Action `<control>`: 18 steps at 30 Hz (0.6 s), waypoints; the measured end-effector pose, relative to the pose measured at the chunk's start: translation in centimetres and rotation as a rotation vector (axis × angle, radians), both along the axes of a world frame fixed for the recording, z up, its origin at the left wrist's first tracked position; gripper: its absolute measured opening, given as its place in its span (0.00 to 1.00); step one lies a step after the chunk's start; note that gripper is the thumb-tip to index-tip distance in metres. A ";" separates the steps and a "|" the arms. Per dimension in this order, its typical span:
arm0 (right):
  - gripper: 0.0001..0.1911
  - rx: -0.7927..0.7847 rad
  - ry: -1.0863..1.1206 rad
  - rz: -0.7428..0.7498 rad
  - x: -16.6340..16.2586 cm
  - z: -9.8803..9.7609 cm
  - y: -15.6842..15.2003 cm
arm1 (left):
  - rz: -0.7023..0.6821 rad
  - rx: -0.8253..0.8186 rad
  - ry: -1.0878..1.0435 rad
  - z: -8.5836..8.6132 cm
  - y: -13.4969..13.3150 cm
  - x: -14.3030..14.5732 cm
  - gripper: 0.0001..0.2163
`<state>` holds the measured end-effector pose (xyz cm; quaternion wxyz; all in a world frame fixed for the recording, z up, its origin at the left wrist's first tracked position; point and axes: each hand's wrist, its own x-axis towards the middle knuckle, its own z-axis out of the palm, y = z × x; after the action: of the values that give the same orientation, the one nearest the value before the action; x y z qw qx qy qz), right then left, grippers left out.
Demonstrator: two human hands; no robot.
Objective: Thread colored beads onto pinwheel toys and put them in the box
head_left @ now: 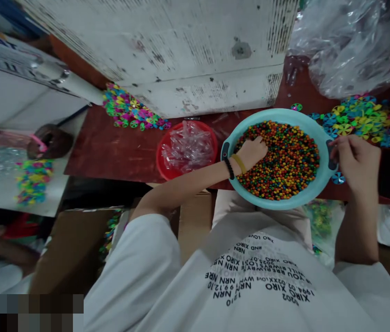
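Two bare hands are working above a dark red wooden bench [112, 147], over a round turquoise plastic basin [274, 113] filled with small multicoloured round beads [290, 161]. The left hand [250, 153] is pressing palm-down onto the beads, forearm crossing the basin's rim, fingers curled. The right hand [356, 161] is reaching the basin's right rim, fingers pinched together; whether they are gripping anything cannot be told.

Two hands [251, 154]; one teal basin [278, 114]; one red bowl [159, 159]; three pinwheel heaps [132, 109]
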<state>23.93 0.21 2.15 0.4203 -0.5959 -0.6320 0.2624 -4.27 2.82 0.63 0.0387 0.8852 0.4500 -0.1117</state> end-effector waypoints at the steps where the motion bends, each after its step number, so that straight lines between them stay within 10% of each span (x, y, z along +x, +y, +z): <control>1: 0.20 -0.004 -0.007 -0.018 -0.2 -0.3 0.1 | -0.021 -0.040 -0.005 -0.6 0.0 0.6 0.14; 11: 0.25 0.078 0.026 -0.196 2.5 -0.6 0.7 | 0.004 -0.561 -0.695 -3.0 2.5 3.1 0.14; 18: 0.19 -0.043 -0.221 -0.176 8.0 -5.3 5.0 | -0.104 -0.131 -0.457 -0.1 4.0 -0.7 0.06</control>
<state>31.96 5.18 -3.15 0.3565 -0.6832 -0.6140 0.1708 -4.98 6.87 0.53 0.1910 0.9050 0.3752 0.0608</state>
